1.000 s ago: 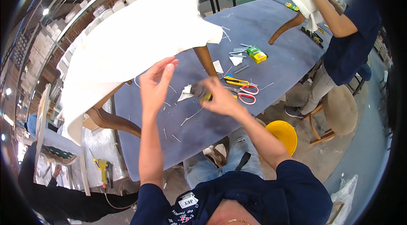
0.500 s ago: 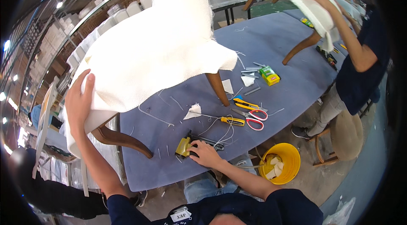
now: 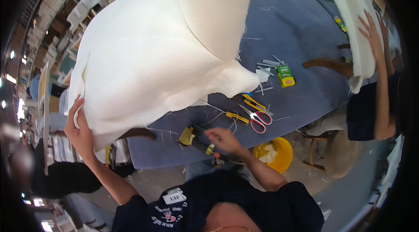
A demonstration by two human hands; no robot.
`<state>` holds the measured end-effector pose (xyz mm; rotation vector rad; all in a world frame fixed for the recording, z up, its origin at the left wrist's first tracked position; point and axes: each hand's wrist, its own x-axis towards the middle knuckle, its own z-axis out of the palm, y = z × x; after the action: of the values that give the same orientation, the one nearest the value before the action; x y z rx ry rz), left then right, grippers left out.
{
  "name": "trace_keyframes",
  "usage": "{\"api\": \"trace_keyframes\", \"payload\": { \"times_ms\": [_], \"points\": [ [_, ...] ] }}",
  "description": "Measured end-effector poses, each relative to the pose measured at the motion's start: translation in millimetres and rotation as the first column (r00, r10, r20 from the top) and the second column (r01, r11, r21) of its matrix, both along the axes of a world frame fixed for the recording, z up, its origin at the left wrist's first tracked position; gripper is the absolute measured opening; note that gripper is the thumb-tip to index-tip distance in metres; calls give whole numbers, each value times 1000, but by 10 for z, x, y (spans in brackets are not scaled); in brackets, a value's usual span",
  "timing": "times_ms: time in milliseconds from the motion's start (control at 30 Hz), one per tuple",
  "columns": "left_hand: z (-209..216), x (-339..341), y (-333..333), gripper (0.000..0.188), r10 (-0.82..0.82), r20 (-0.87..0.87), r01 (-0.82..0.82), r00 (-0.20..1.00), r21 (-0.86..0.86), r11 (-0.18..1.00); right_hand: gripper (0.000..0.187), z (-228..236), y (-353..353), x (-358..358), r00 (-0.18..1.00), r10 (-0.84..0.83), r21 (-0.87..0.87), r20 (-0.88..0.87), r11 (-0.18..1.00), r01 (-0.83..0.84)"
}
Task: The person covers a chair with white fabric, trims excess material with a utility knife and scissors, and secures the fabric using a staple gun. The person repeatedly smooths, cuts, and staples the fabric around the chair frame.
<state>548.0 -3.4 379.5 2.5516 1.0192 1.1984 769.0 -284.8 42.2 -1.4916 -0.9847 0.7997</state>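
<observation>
A chair covered in loose white fabric (image 3: 144, 57) stands tilted over the table, its brown wooden leg (image 3: 139, 133) showing below the cloth. My left hand (image 3: 80, 129) is closed on the fabric's edge at the seat's left corner. My right hand (image 3: 223, 139) hovers just beside a staple gun (image 3: 187, 136) with a yellow head, which lies near the table's front edge; its fingers are blurred. Right of it lie a yellow-handled screwdriver (image 3: 238, 118), scissors (image 3: 261, 122) with red and white handles, and a yellow utility knife (image 3: 254, 102).
On the blue-grey table (image 3: 297, 26) are staple strips (image 3: 271, 63), a green-yellow box (image 3: 286, 77) and loose threads. A yellow bucket (image 3: 283, 155) with scraps stands by the front edge. At right, a co-worker's hand (image 3: 372, 35) rests on another white chair (image 3: 355, 18).
My right hand has come off the staple gun and lifted slightly to the right. My left hand has closed on the fabric edge. The chair appears turned and lower, hiding one front leg.
</observation>
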Motion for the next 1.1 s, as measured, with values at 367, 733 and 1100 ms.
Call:
{"api": "trace_keyframes", "payload": {
  "times_ms": [367,733,1100],
  "points": [
    [841,-3,519,54,-101,-145,115,984,91,989,24,2129,-877,1861,590,-798,394,124,586,708],
    [302,-133,947,49,-182,-497,94,849,-196,976,67,3361,701,1703,656,-706,675,266,622,396],
    [53,-874,1128,46,-315,58,311,947,-399,863,99,4119,1380,1289,269,-918,747,293,395,535]
  ]
}}
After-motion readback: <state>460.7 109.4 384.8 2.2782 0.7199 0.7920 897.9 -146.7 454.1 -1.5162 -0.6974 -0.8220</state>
